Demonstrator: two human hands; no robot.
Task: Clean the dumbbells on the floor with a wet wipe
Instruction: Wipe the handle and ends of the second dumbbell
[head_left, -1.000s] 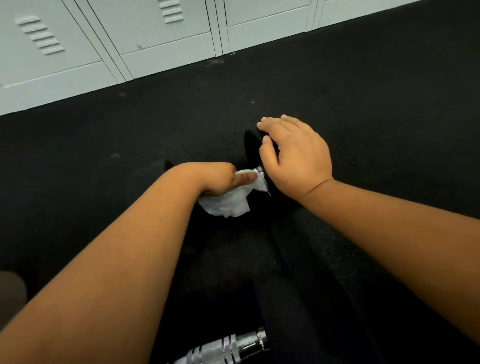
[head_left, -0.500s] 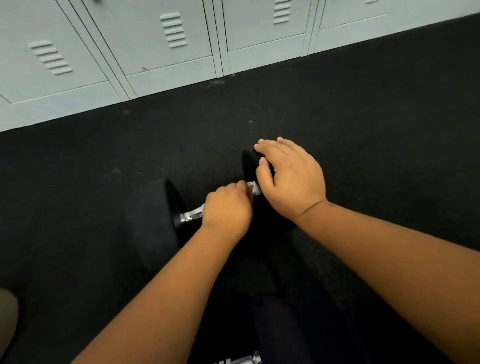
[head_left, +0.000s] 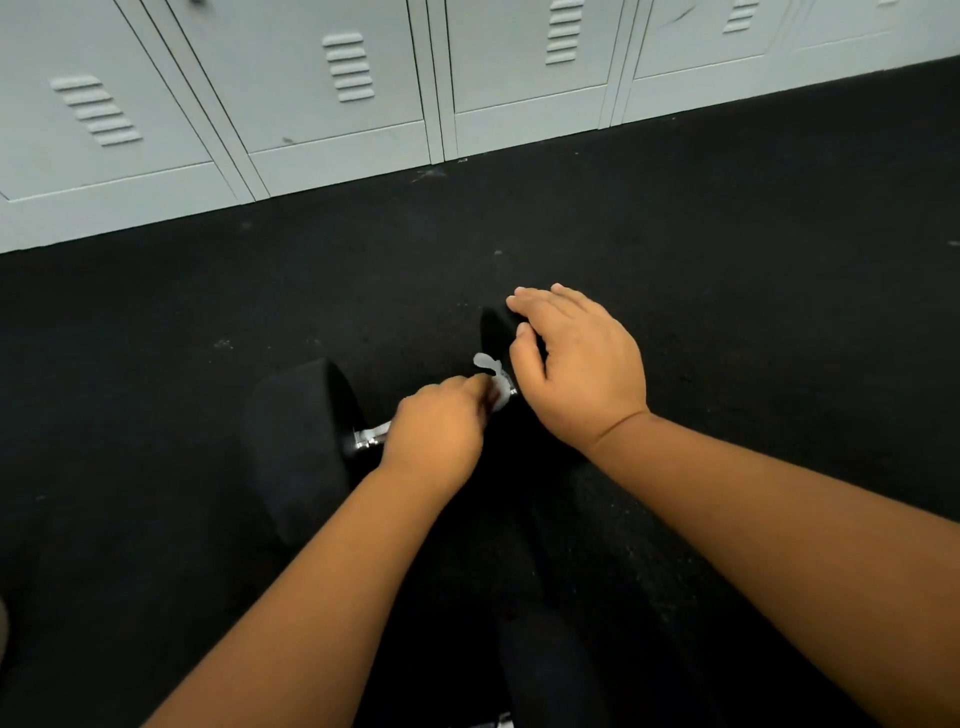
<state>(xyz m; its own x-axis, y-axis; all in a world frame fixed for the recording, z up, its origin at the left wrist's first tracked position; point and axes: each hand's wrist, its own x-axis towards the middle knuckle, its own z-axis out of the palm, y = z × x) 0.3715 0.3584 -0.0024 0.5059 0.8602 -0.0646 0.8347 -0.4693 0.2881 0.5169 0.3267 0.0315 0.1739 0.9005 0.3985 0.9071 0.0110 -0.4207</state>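
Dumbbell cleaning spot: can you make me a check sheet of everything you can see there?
Surface: black speckled floor, a few pale specks.
Job's things: dumbbell lying on the floor, chrome handle partly showing; white wet wipe bunched at the handle's right end.
Clutter: chrome bit at bottom edge, unclear what.
Grips: left hand closed around handle and wipe; right hand flat on the dumbbell's right head, steadying.
Cables: nothing seen.
Surroundings: pale grey lockers with vent slots.

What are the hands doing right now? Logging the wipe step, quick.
Left hand: closed on the wet wipe around the dumbbell handle.
Right hand: open, resting on the dumbbell's far head.
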